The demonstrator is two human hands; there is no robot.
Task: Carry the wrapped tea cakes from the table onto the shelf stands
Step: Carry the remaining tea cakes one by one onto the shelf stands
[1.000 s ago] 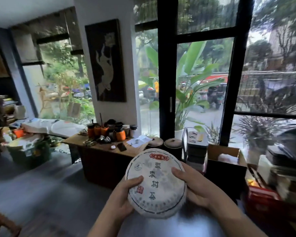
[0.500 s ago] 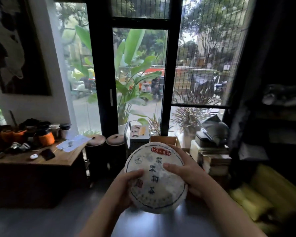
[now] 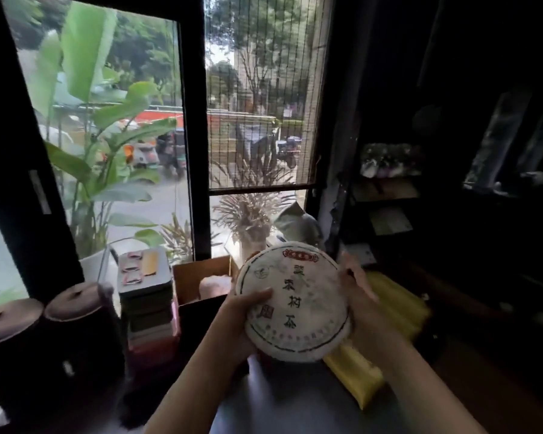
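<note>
A round tea cake (image 3: 295, 300) wrapped in white paper with dark characters and a red label is held face up in front of me, between both hands. My left hand (image 3: 237, 321) grips its left edge with the thumb laid on the paper. Around its right edge curls my right hand (image 3: 359, 296), fingers behind the rim. A dark shelf unit (image 3: 452, 198) stands to the right; its boards hold dim items and no stand can be made out in the shadow.
Tall windows with black frames (image 3: 198, 151) face me. Below them stand two dark lidded jars (image 3: 44, 327), a stack of tins (image 3: 146, 292) and an open cardboard box (image 3: 201, 277). Yellow packages (image 3: 398, 311) lie on the floor under my right hand.
My view has swung to the right: the low wooden table has left the frame and the dark shelf has come in at the right. Both hands keep the same hold on the tea cake.
</note>
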